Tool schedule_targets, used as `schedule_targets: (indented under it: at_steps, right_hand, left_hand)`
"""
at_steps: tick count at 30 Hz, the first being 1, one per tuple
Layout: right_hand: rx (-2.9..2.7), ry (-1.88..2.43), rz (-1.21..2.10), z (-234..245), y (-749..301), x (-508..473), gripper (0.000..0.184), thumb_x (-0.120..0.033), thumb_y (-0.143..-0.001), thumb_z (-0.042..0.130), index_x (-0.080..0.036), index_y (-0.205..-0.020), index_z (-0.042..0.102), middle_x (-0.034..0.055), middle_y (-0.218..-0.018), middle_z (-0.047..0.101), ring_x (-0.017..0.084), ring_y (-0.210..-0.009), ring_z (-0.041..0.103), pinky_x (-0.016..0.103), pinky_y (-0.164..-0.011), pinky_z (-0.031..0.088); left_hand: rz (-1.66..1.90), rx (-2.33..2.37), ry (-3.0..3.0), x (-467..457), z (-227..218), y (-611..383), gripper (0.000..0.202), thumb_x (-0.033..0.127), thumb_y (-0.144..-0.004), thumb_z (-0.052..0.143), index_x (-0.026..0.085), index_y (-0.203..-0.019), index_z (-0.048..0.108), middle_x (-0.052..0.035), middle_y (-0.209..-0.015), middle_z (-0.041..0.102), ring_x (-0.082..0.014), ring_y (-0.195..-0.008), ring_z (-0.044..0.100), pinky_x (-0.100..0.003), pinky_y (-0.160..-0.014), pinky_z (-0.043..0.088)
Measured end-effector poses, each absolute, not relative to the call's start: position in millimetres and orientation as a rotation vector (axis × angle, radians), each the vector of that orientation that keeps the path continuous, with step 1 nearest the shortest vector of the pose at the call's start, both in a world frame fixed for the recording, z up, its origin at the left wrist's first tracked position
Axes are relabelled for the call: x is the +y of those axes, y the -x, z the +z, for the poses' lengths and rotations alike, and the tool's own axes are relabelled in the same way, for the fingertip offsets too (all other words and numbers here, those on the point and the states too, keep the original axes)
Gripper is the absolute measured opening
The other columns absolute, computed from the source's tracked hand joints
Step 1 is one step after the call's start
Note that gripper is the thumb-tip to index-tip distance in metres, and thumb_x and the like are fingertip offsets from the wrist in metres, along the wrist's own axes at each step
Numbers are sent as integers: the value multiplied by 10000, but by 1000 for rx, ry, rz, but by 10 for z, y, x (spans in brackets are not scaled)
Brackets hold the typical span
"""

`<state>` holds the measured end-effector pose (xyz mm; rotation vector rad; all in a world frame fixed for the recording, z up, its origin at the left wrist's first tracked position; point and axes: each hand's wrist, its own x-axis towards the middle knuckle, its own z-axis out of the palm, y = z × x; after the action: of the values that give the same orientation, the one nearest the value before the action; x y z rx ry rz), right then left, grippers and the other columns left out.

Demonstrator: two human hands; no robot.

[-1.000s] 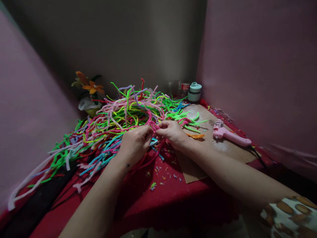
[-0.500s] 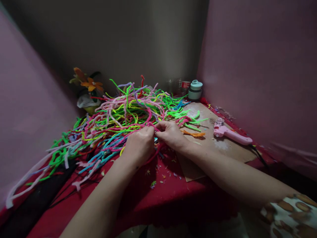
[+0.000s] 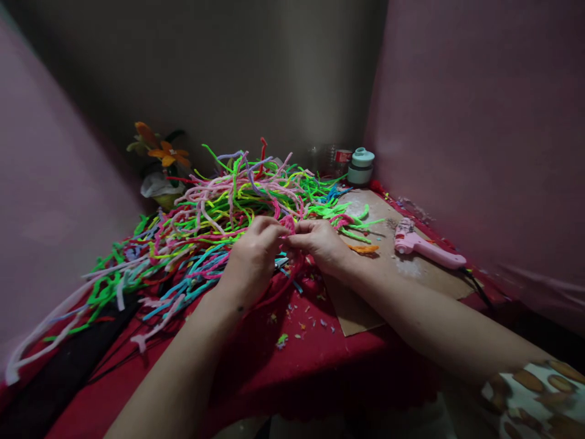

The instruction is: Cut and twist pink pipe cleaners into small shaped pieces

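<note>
Between my two hands is a dark pink pipe cleaner (image 3: pixel 288 224), bent into a small loop, with a length trailing down below. My left hand (image 3: pixel 258 253) pinches it from the left, fingers curled. From the right, my right hand (image 3: pixel 320 244) grips the same pipe cleaner between thumb and fingers. Just behind both hands rises a large heap of pipe cleaners (image 3: pixel 219 207) in green, pink, yellow, blue and red. Under my fingers, a small shiny object (image 3: pixel 281 262) shows only in part, and I cannot make out its kind.
A pink glue gun (image 3: pixel 427 245) lies on a cardboard sheet (image 3: pixel 411 274) at the right, its cord running off. Orange pipe cleaners (image 3: pixel 364 249) rest there too. Behind stand a teal-lidded container (image 3: pixel 361 166) and an orange flower in a pot (image 3: pixel 164 192). Fuzzy scraps dot the red cloth (image 3: pixel 292 360).
My left hand has turned and its fingers have risen slightly. The dark pink pipe cleaner now shows as a tighter loop standing above my fingertips. My right hand has barely moved.
</note>
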<state>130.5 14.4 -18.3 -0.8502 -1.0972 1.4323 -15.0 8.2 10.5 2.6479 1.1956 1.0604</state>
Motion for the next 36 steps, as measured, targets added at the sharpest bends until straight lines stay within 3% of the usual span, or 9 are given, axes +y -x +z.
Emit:
schedule_targets:
  at_steps: [2,5,9,13,17,22,29,36]
  right_hand:
    - [-1031,845,1460,-144,-1305,134,95,-150,-593,656,-134,-648,580,-10,-521,597,101,-437,546,225,-449,470]
    - [-977,813,1486,-123,-1301,129,120,-151,-590,670,-127,-670,584,3,-563,613,105,-451,562,232,-446,486]
    - [-1021,785,1496,-145,-1296,129,128,-198,-601,677,-128,-633,575,-10,-531,586,96,-428,541,226,-428,482]
    - [-1007,813,1517,-159,-1292,127,137,-215,-605,672,-134,-676,589,-7,-544,601,112,-440,560,241,-434,490]
    - [-1006,861,1458,-163,-1279,116,90,-156,-593,639,-135,-593,551,-29,-465,547,103,-391,515,232,-409,447]
    - [-1053,771,1383,-216,-1273,132,105,-152,-597,650,-134,-556,555,-42,-471,524,65,-411,453,199,-426,360]
    - [-1072,710,1260,-212,-1276,145,75,-182,-610,660,-130,-655,631,-23,-585,582,90,-537,515,248,-570,418]
    - [-1122,739,1287,-225,-1282,143,99,-223,-659,653,-126,-682,660,-4,-593,597,95,-540,521,262,-596,423]
  left_hand:
    - [1215,1241,-2152,130,134,171,198,209,-747,595,170,-941,593,-56,-930,601,-138,-695,594,-260,-598,482]
    - [1036,1156,-1478,200,143,214,274,260,-646,707,147,-855,571,-10,-694,597,-108,-494,546,-225,-437,428]
    - [871,956,-1186,220,106,232,246,250,-602,753,121,-718,578,1,-608,583,-75,-462,515,-196,-437,395]
    - [930,1007,-1296,133,123,163,241,279,-612,750,122,-685,583,29,-544,551,-48,-428,453,-174,-429,340]
    - [988,1152,-1576,45,159,73,220,270,-645,707,134,-607,539,53,-484,480,-48,-433,389,-179,-424,283]
    - [1230,1221,-2093,61,77,64,155,211,-703,642,149,-611,533,40,-594,457,-78,-568,408,-206,-538,322]
    - [1230,1290,-2213,72,-21,95,140,258,-781,577,164,-688,531,26,-619,503,-101,-582,446,-225,-566,347]
    - [1345,1233,-2548,87,-39,94,115,161,-789,555,169,-690,497,28,-614,482,-95,-554,427,-227,-552,337]
